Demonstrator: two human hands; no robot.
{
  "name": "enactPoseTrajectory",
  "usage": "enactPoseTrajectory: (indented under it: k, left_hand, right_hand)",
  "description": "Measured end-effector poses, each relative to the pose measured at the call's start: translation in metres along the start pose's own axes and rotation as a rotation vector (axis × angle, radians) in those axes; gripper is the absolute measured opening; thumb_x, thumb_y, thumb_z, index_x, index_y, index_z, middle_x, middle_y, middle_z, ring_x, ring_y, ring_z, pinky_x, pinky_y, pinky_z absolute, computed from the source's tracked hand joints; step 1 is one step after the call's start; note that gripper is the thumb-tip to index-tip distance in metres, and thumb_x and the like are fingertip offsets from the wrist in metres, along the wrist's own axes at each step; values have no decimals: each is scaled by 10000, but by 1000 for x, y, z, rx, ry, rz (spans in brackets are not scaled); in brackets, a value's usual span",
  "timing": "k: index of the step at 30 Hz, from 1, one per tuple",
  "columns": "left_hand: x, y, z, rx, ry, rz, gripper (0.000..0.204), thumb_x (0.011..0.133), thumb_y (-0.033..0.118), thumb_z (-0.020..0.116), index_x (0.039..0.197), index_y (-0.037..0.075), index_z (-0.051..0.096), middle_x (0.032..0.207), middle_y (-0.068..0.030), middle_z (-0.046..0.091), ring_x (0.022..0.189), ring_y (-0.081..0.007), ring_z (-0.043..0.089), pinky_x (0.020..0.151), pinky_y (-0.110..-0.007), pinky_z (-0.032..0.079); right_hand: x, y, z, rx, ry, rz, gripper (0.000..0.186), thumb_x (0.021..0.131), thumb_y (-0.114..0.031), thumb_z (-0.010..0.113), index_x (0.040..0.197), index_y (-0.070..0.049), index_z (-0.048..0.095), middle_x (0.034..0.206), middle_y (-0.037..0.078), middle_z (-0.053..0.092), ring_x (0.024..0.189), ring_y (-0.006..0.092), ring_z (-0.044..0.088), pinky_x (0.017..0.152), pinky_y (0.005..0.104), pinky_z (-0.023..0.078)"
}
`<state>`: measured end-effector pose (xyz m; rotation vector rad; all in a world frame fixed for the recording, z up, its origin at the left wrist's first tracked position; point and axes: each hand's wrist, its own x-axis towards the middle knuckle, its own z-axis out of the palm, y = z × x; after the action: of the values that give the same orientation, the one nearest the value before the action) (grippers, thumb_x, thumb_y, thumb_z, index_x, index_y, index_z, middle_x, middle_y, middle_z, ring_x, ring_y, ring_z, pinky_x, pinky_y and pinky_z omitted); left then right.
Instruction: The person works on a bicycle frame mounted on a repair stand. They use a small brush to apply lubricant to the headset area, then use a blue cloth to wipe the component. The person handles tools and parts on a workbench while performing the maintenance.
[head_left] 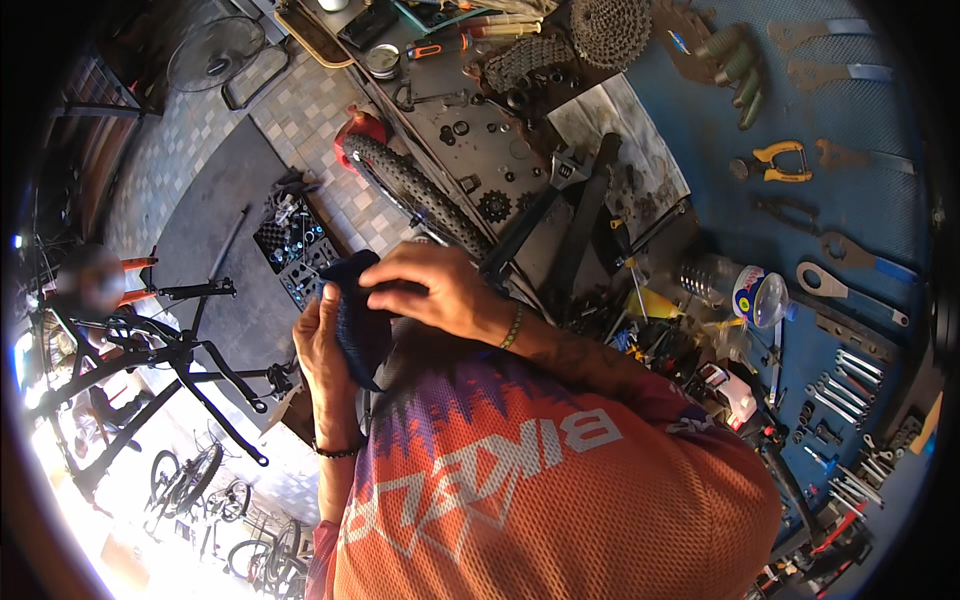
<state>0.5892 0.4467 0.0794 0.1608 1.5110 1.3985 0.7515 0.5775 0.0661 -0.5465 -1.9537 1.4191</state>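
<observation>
My left hand (322, 345) is closed around a dark blue cloth (362, 325), its thumb pressed along the cloth's left edge. My right hand (440, 288) comes in from the right with bent fingers. Its fingertips meet the upper edge of the same cloth and seem to pinch it. A thin, light metal piece (312, 270) shows just above the left thumb; whether the hand holds it is unclear. Folds of the cloth hide anything that may lie inside it.
Left of me stand a black bicycle frame (150, 355) and a dark table with a tray of small parts (290, 245). A knobby tire (420, 190) leans by the cluttered workbench (440, 125). An adjustable wrench (568, 172) and a plastic bottle (762, 297) lie right.
</observation>
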Motion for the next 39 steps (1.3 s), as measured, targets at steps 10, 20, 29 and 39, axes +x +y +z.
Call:
enactPoseTrajectory:
  k: [10, 20, 29, 39]
  left_hand:
    - [1, -1, -35, -328, 12, -186, 365, 1067, 336, 601, 1195, 2, 677, 1079, -73, 748, 873, -164, 712, 796, -301, 578]
    - [-10, -23, -66, -691, -6, -213, 384, 1053, 268, 609, 1345, 19, 601, 1238, -111, 708, 1069, -233, 699, 931, -367, 567]
    - [-6, -38, -52, -526, -187, 31, 432, 1021, 233, 657, 1406, 57, 568, 1319, -126, 675, 1154, -234, 678, 956, -368, 555]
    - [21, 28, 34, -58, -11, 415, 193, 1019, 83, 623, 1134, -47, 707, 942, -16, 734, 823, -76, 636, 740, -238, 541]
  right_hand:
    - [-17, 160, -205, -1102, 576, 330, 410, 807, -123, 830, 1180, -98, 661, 1089, 145, 703, 1057, 378, 641, 945, 467, 507]
    - [77, 182, -156, -949, 231, 37, 395, 831, -142, 824, 1199, -97, 688, 1049, 99, 642, 994, 324, 641, 864, 436, 524]
    - [90, 110, -118, -687, 292, -56, 220, 842, -98, 815, 1051, -82, 751, 978, 88, 687, 928, 298, 675, 822, 414, 542]
    - [56, -27, -5, -82, 22, -132, 332, 808, 63, 805, 1125, -12, 738, 1201, 124, 745, 1072, 247, 734, 896, 345, 594]
